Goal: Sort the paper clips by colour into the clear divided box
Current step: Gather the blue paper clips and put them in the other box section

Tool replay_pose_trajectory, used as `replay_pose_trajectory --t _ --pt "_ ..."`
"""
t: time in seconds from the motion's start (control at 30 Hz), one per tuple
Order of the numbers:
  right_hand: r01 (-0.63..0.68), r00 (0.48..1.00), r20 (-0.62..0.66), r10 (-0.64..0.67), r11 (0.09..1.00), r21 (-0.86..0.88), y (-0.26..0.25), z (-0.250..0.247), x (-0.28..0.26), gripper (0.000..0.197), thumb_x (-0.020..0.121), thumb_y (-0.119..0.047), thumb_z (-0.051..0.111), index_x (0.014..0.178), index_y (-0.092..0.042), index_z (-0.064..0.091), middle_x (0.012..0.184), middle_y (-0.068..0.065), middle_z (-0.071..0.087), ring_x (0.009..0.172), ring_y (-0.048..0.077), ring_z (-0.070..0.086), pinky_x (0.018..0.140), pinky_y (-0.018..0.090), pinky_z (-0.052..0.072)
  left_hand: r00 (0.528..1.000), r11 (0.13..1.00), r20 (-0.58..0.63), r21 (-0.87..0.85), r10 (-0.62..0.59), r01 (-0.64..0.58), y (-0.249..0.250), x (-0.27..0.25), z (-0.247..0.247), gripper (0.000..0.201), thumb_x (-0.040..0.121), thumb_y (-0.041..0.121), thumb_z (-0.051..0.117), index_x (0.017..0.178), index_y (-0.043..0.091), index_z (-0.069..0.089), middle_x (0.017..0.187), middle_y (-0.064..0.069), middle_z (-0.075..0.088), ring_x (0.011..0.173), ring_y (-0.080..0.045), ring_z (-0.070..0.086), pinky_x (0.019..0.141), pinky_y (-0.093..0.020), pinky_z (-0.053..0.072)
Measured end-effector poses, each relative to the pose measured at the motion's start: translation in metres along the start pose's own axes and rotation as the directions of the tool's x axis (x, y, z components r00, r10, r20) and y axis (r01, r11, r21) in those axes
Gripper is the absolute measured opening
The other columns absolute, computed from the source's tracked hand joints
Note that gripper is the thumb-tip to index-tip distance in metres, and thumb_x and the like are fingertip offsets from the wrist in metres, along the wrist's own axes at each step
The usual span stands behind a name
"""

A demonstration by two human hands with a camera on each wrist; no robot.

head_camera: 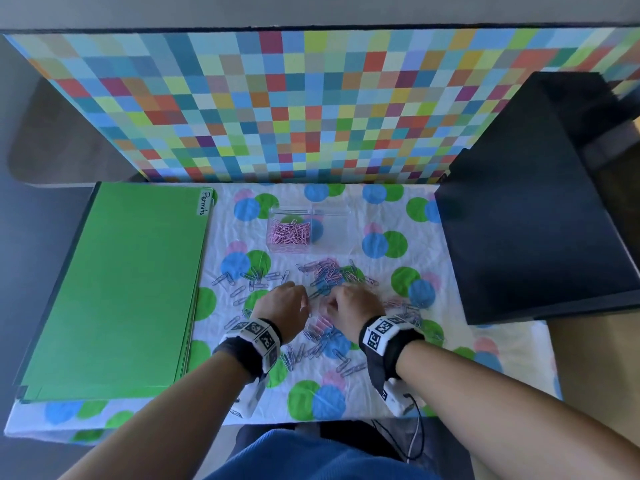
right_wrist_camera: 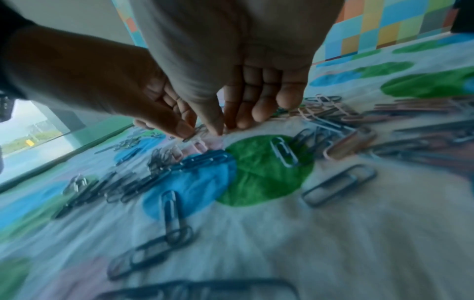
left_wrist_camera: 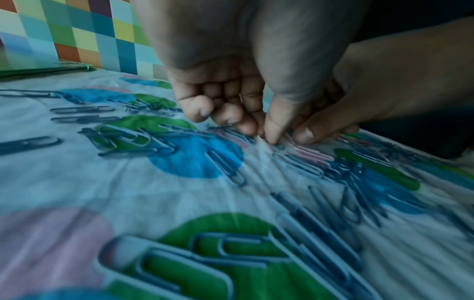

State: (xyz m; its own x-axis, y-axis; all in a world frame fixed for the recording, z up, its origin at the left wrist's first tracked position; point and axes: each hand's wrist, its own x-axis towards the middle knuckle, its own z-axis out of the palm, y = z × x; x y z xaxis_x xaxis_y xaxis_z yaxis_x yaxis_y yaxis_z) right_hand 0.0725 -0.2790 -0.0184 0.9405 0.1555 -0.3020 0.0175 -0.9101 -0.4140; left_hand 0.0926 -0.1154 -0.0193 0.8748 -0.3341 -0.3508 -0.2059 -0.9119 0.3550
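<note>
- Two hands work close together near the middle of the desk, fingertips almost touching over a mixed heap of clips.
- The left hand (head_camera: pixel 289 301) has its fingers curled down, thumb and fingertips (left_wrist_camera: pixel 246 126) drawn together at the cloth; it looks to be pinching at a pink clip, though the blur keeps me from being sure anything is caught.
- The right hand (head_camera: pixel 349 303) does much the same: thumb and forefinger come down to a point on the pile, and whether a clip sits between them I cannot tell.
- The clear divided box (head_camera: pixel 308 249) stands toward the far edge of the desk, well apart from the hands. Its left compartment holds a heap of pink clips (head_camera: pixel 290 233); the right one looks empty.
- Loose blue clips (head_camera: pixel 311 344) and pink ones (head_camera: pixel 327 266) lie scattered across the spotted cloth (head_camera: pixel 381 368), many overlapping.
- A stack of green folders (head_camera: pixel 114 292) lies along the left edge, and a dark box (head_camera: pixel 533 216) stands at the right.
- What could go wrong, as I judge it: the clips are hooked and heaped, so lifting one may drag a neighbour of the other colour along, and a blue one could land among the pink.
- The cloth is thin and wrinkled; a pinch could gather fabric and shift the pile or tug the box.
- Pink clips on pink spots are easy to miss, and a few may be left behind.
</note>
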Motion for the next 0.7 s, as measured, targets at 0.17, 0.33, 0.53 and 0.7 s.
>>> replay_pose_trajectory --t 0.17,0.33,0.53,0.7 --pt "-0.005 0.999 0.043 0.004 0.999 0.042 -0.004 -0.003 0.000 0.020 0.086 -0.013 0.055 0.066 -0.012 0.054 0.082 0.005 0.061 0.078 0.021 0.057 0.073 0.032 0.050 1.000 0.990 -0.025 -0.139 -0.008 0.004 -0.016 -0.005 -0.009 0.006 0.082 0.023 0.057 0.076 0.023 0.057 0.084 0.004 0.056 0.076 -0.020 0.060 0.069 -0.036 0.051" --pt "-0.065 0.998 0.034 0.057 0.952 0.300 0.007 -0.011 -0.002 0.012 0.081 -0.002 0.054 0.082 -0.013 0.057 0.076 -0.001 0.060 0.071 0.018 0.058 0.066 0.027 0.050 0.995 0.923 -0.092 -0.385 -0.039 0.001 -0.021 -0.006 -0.017 0.020 0.081 0.006 0.056 0.091 0.022 0.063 0.075 0.008 0.065 0.069 -0.010 0.060 0.072 -0.027 0.052" --pt "-0.182 0.982 0.145 0.124 0.841 0.510 0.011 -0.022 0.003 0.019 0.087 -0.004 0.048 0.080 -0.015 0.063 0.062 -0.012 0.054 0.051 0.004 0.045 0.053 0.019 0.038 0.981 0.766 0.091 -0.614 -0.172 0.192 -0.024 -0.003 -0.013 0.030 0.080 0.014 0.046 0.088 0.028 0.072 0.073 0.002 0.067 0.053 -0.015 0.053 0.057 -0.034 0.051" --pt "-0.298 0.953 0.250 0.169 0.650 0.699 0.002 -0.030 0.010 0.024 0.085 -0.005 0.044 0.063 -0.012 0.052 0.056 0.004 0.054 0.048 0.015 0.045 0.046 0.024 0.036 0.929 0.305 0.261 -0.891 -0.262 0.336 -0.013 -0.003 -0.014 0.024 0.086 -0.002 0.041 0.067 0.003 0.056 0.064 -0.013 0.050 0.055 -0.023 0.051 0.053 -0.031 0.049"
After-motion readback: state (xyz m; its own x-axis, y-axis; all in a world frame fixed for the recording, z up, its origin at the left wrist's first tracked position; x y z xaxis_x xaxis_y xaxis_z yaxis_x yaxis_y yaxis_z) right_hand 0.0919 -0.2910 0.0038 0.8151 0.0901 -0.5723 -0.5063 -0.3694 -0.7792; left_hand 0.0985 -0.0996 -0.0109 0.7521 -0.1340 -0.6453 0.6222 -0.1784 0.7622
